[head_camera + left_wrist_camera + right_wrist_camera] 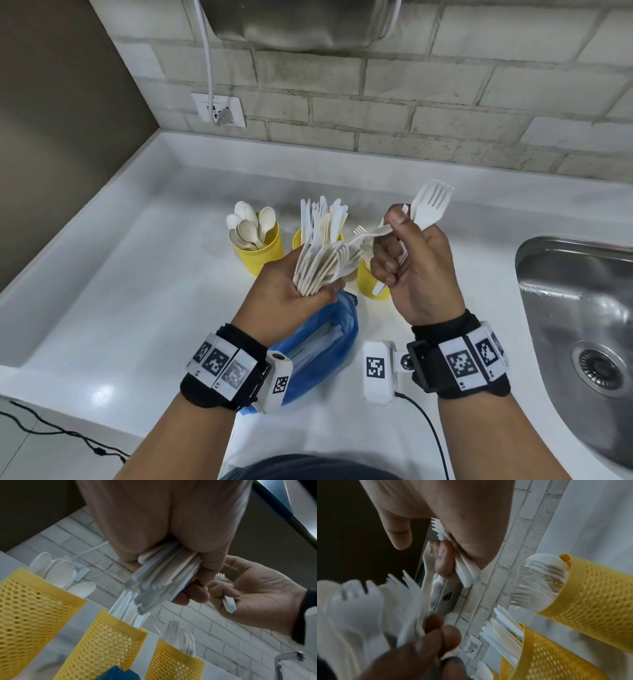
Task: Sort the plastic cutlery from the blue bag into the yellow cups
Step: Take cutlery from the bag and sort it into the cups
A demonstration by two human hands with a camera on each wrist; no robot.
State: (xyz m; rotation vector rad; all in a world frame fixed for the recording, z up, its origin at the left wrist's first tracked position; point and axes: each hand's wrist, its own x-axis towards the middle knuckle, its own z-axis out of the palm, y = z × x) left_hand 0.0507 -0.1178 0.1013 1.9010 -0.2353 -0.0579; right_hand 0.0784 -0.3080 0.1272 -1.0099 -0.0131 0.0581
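My left hand (318, 291) grips a thick bundle of white plastic forks (325, 263) by the handles, above the blue bag (329, 339) lying on the counter. My right hand (394, 243) holds a few white forks (430, 205): one stands tines up, and another under the thumb reaches toward the bundle. Behind the hands stand three yellow mesh cups: the left cup (258, 251) holds spoons, the middle cup (298, 238) knives, the right cup (368, 281) forks. The left wrist view shows the bundle's handle ends (164, 574) and a fork handle (229, 605) in my right fist.
A steel sink (582, 308) is sunk in the counter at the right, with a tap (283, 660) beside it. A wall socket (219, 109) with a white cable sits on the brick wall behind. The counter has a raised rim at left and back.
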